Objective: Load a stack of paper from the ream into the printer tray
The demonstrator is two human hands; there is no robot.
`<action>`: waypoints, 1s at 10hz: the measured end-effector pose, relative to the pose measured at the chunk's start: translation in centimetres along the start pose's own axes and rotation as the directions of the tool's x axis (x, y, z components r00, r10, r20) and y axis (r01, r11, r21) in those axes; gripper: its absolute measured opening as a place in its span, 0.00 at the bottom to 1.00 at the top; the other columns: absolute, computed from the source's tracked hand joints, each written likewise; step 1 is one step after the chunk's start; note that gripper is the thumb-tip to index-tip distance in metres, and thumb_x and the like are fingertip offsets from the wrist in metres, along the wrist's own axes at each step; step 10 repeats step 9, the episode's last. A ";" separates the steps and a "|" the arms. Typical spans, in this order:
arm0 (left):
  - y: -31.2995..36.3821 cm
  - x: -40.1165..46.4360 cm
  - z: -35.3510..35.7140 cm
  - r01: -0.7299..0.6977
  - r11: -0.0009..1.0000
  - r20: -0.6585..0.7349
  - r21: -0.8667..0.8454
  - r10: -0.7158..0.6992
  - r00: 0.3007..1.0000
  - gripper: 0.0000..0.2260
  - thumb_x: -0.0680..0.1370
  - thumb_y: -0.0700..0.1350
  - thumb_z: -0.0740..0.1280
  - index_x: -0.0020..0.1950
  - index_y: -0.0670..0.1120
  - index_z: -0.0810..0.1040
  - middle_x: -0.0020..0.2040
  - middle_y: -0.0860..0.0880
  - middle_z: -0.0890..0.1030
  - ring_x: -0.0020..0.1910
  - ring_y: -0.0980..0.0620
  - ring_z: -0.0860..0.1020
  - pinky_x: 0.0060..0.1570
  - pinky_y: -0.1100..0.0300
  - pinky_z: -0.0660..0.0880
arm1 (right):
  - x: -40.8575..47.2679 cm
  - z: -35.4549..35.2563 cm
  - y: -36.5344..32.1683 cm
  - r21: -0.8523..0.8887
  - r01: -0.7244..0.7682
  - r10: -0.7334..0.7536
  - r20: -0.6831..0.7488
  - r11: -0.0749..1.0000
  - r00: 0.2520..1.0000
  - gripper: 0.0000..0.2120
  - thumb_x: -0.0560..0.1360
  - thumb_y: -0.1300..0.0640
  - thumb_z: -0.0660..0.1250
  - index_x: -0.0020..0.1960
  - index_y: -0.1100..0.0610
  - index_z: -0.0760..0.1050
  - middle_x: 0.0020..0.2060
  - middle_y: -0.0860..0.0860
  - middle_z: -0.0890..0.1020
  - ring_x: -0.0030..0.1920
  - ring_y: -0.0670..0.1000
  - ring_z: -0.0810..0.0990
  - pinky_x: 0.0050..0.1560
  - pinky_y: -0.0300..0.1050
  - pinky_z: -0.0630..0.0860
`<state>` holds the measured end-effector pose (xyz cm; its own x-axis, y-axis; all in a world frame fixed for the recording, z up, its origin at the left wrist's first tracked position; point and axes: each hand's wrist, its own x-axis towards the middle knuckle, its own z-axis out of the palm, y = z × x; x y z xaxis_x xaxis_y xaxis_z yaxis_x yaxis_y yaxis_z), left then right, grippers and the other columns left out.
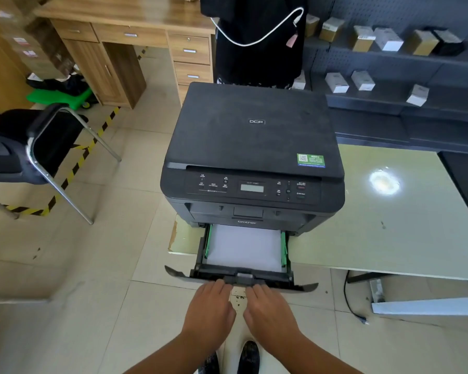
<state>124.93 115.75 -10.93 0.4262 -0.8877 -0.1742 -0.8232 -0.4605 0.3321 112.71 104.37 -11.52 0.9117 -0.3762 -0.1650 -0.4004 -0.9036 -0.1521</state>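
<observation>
Off at nine o'clock a black chair (46,147) stands on the tile floor, well apart from the work and no obstacle to it. Nearer the middle, the left hand (210,310) lies palm down, fingers loosely together and stretched toward twelve o'clock; its fingertips (219,284) meet the front lip of the printer tray (241,278), left of the small central catch. It grips nothing that I can see; it looks laid on or pressing, though whether any fingers curl under the lip I cannot tell.

The tray juts out of the printer (251,163) toward six o'clock, part way drawn, its long axis running twelve to six, straight in line with both forearms. Inside it the paper (245,247) lies flat between the green side guides (206,242), so the stack appears already loaded. No ream shows anywhere in view.

The right hand (269,311) mirrors the left: palm down, fingers relaxed and extended, tips at the lip just right of the catch. Both hands sit equally near, one on each side of the tray's middle.

I judge the coming move to be a push toward twelve o'clock to seat the tray. The slot ahead looks unobstructed, and even pressure from both hands should keep the tray from skewing. At three o'clock the pale table (389,225) is bare; the printer stands at its left corner.
</observation>
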 end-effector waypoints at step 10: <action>-0.6 5.4 -2.6 0.019 1.000 0.111 0.004 -0.020 0.994 0.20 0.78 0.50 0.58 0.70 0.49 0.65 0.67 0.49 0.73 0.65 0.49 0.70 0.67 0.52 0.67 | 5.8 -7.0 7.6 0.410 -0.335 0.277 0.194 0.849 0.941 0.21 0.79 0.51 0.66 0.71 0.55 0.74 0.71 0.51 0.74 0.72 0.53 0.70 0.76 0.51 0.62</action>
